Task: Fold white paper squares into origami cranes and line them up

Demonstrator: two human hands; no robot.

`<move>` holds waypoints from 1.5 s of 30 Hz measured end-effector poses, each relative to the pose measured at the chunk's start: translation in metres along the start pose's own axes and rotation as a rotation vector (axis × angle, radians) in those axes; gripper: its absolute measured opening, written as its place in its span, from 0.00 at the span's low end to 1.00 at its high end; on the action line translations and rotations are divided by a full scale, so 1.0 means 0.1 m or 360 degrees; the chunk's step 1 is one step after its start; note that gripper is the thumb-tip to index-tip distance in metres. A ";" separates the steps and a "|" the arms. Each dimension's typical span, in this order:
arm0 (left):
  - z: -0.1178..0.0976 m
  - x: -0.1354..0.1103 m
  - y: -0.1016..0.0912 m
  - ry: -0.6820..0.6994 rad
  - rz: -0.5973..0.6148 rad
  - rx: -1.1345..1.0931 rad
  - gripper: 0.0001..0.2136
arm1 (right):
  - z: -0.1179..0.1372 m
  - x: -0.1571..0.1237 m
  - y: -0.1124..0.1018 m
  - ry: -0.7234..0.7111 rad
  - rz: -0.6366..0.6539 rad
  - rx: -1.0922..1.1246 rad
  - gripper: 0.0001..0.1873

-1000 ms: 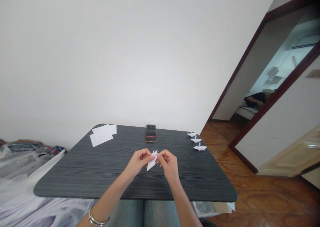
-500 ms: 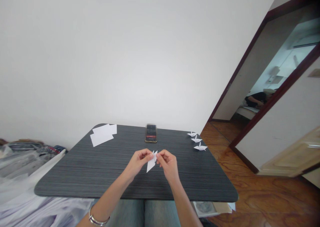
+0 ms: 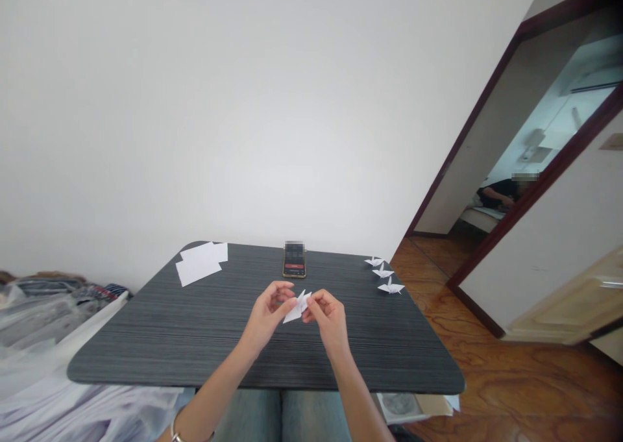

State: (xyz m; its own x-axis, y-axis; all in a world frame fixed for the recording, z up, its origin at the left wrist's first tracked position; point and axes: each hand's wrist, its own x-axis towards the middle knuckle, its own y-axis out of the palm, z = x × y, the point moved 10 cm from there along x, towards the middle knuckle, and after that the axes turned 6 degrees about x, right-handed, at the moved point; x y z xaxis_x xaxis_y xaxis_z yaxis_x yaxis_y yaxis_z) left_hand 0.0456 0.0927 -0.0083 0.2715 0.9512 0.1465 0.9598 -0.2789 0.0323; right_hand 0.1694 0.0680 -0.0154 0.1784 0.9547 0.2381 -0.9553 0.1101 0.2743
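My right hand point(image 3: 329, 319) and left hand point(image 3: 267, 315) pinch the folded white paper point(image 3: 298, 308) between them above the dark desk point(image 3: 146, 357), with three paper cranes point(image 3: 383, 272) ahead, right of my hands.

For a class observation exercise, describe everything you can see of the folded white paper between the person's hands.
The folded white paper looks like thin, matte sheet paper, creased into a narrow, angular form with sharp points, one reaching down-left and others up-right. Its final shape cannot be told. It is held in the air above the dark striped table, pinched by the fingertips of the left hand and right hand.
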 end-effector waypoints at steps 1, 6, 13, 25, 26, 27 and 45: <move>0.00 -0.01 0.01 0.0017 0.0015 0.0022 0.18 | 0.00 0.00 -0.02 -0.0010 -0.0028 0.0015 0.11; 0.07 -0.03 0.09 -0.0042 0.0113 -0.0002 0.15 | -0.05 0.03 -0.06 0.0070 -0.0052 0.0099 0.11; 0.08 -0.01 0.12 -0.0143 0.0195 -0.0079 0.13 | -0.19 0.01 0.00 0.0467 0.0239 0.0283 0.11; 0.11 0.01 0.09 -0.0222 0.0162 -0.0244 0.12 | -0.12 -0.07 0.10 0.0479 0.0468 0.0343 0.12; 0.11 0.01 0.08 -0.0224 0.0165 -0.0260 0.12 | -0.12 -0.07 0.10 0.0482 0.0466 0.0326 0.11; 0.11 0.02 0.09 -0.0229 0.0171 -0.0275 0.12 | -0.13 -0.07 0.10 0.0482 0.0460 0.0306 0.11; -0.11 0.02 -0.19 0.0542 -0.0339 0.0500 0.04 | -0.24 0.03 -0.03 0.0312 0.0084 0.0134 0.09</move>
State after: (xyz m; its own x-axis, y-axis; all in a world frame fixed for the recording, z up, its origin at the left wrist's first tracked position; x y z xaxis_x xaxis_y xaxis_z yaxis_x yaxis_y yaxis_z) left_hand 0.0274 0.0983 0.0020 0.0790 0.8713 0.4844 0.9806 0.0195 -0.1949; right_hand 0.1673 0.0771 -0.0383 0.0718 0.9949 0.0708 -0.9376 0.0432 0.3450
